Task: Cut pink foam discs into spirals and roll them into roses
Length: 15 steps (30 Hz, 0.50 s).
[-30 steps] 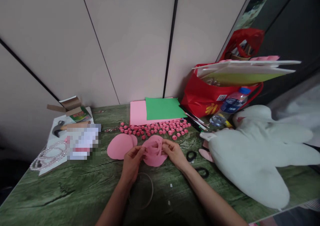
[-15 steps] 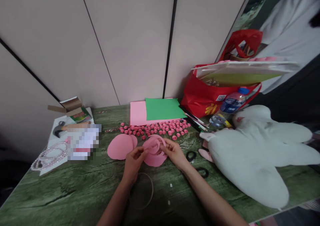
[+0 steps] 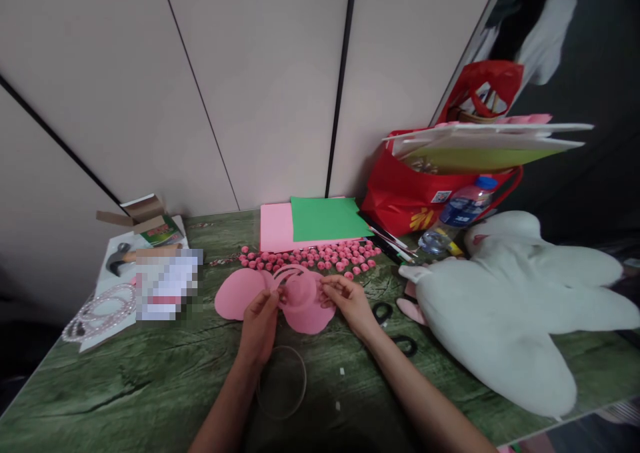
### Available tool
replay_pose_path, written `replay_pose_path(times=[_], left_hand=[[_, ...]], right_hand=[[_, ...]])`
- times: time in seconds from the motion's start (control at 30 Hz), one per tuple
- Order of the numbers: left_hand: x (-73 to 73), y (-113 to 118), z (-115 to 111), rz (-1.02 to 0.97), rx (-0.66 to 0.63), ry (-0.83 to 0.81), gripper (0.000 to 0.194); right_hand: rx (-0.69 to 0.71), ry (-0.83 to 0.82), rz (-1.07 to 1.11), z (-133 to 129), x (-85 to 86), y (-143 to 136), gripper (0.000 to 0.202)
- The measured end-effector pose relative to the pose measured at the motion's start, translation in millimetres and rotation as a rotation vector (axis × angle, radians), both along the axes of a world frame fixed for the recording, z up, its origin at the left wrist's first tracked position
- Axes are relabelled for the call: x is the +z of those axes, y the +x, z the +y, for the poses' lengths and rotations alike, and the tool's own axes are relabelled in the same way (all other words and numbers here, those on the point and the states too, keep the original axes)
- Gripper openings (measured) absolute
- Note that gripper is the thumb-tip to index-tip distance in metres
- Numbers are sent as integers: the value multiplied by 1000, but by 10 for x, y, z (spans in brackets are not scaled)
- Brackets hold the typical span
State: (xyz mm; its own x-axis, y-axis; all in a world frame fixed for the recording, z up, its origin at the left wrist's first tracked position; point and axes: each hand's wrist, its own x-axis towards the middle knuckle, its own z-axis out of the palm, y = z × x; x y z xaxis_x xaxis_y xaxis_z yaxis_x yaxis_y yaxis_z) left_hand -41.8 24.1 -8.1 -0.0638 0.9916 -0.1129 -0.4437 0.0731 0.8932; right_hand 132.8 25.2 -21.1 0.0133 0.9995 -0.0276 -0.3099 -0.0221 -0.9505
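Observation:
A curled pink paper strip (image 3: pixel 296 272) loops above a stack of pink paper shapes (image 3: pixel 309 321) on the green table. My left hand (image 3: pixel 261 313) pinches one end of the strip. My right hand (image 3: pixel 345 299) is at the right side of the curl, its fingertips close together; what they hold is too small to make out. Left of my hands lie rounded pink paper pieces (image 3: pixel 239 294). Behind them are many small rolled pink paper flowers (image 3: pixel 305 256). A clear ring (image 3: pixel 304 379) lies nearer me, by my left wrist.
Green paper (image 3: pixel 327 218) and pink paper (image 3: pixel 276 226) lie by the wall. Right are black-handled scissors (image 3: pixel 383 313), a bottle (image 3: pixel 463 206), a red bag (image 3: pixel 395 193) and a white plush toy (image 3: pixel 500 313). A hammer (image 3: pixel 120 256) and bead strings (image 3: pixel 97 313) lie left.
My left hand has moved left and the pink strip has stretched out with it. My right hand has shifted slightly right. The light-coloured sleeve at the upper right has moved back.

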Motion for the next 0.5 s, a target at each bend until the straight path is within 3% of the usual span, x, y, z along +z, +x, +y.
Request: replay_pose_path(times=[0.2,0.5], left_hand=[[98,25,-15,-157,-118,-12,15],[18,-2,-7,-297,-125,-84,10]], right_hand=[[19,27,-9,-11,12,-9,30],[170,18,52,-11,-53,-24,30]])
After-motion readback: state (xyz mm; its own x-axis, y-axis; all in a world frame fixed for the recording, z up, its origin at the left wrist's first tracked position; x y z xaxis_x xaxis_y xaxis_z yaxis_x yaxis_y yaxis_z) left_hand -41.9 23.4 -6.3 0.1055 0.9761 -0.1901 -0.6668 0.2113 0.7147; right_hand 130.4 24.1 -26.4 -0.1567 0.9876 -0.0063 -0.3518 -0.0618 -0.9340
